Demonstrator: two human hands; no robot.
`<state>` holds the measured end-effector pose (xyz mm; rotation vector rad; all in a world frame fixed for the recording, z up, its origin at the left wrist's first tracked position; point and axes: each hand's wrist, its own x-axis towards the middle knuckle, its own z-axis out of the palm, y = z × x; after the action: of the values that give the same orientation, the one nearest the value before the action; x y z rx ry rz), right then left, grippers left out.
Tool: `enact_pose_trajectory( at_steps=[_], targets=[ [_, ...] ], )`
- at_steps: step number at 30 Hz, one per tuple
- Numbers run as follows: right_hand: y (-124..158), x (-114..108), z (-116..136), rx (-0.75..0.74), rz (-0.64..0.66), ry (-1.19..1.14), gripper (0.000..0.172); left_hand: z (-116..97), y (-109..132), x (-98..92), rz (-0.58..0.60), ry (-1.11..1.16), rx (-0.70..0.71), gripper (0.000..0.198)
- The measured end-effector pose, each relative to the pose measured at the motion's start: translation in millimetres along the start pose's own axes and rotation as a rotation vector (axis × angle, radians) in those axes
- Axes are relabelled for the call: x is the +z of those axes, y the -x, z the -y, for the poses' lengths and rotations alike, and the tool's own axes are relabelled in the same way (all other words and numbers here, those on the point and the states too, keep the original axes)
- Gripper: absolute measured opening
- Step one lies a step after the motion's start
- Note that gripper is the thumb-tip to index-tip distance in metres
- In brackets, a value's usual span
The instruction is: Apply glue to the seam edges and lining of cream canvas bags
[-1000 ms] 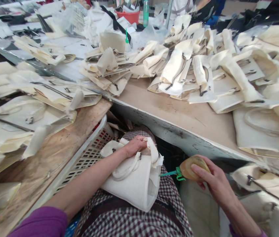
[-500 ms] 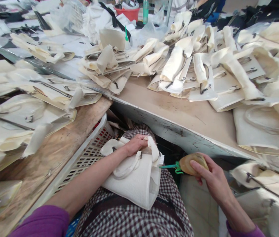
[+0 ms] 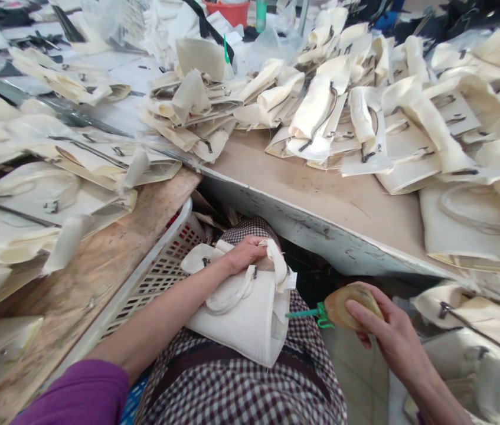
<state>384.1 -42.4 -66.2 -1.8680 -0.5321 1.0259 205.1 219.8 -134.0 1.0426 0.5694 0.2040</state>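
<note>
A cream handbag (image 3: pixel 236 313) with looped handles lies across my checked lap, its open side facing right. My left hand (image 3: pixel 247 255) is closed on the top edge of this bag, by a loose folded strip (image 3: pixel 277 260). In my right hand (image 3: pixel 385 321) is a yellowish squeeze bottle (image 3: pixel 350 306), held on its side with the fingers wrapped round it. Its thin green nozzle (image 3: pixel 303 314) points left, and the tip is at the bag's right side edge; whether it touches I cannot tell.
Cream bag pieces (image 3: pixel 320 112) are heaped along the brown table (image 3: pixel 311 183) ahead. More lie on the wooden board (image 3: pixel 99 254) at left and at lower right (image 3: pixel 466 354). A white plastic basket (image 3: pixel 156 277) stands left of my lap. A red tub (image 3: pixel 232 13) is far back.
My right hand has moved slightly right and down with the squeeze bottle, its nozzle tip now lower along the bag's edge. The left hand still grips the bag; the view has tilted slightly.
</note>
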Motion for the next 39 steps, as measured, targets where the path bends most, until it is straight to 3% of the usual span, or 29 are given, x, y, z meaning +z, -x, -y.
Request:
enact_pose_trajectory(
  at_steps=[4, 13, 19, 26, 32, 39],
  targets=[
    [4, -4, -5, 0.042, 0.114, -0.030, 0.053, -2, 2, 1.4, 0.000, -0.010, 0.003, 0.021],
    [17, 1, -5, 0.091, 0.131, -0.105, 0.051, -1, 2, 0.2, -0.004, -0.029, 0.016, 0.023],
    [21, 6, -4, 0.087, 0.069, -0.128, 0.051, 0, 2, -0.1, 0.000, -0.024, 0.019, 0.026],
    [0, 1, -10, -0.016, -0.072, 0.027, 0.054, 0, 2, 0.4, -0.005, -0.026, 0.023, 0.028],
    [-14, 5, -16, -0.080, -0.215, 0.025, 0.056, -2, 3, 1.7, 0.011, -0.024, 0.020, 0.029],
    [-16, 7, -24, -0.082, -0.165, -0.014, 0.053, -1, 3, 1.5, 0.007, -0.031, 0.023, 0.029]
  ],
)
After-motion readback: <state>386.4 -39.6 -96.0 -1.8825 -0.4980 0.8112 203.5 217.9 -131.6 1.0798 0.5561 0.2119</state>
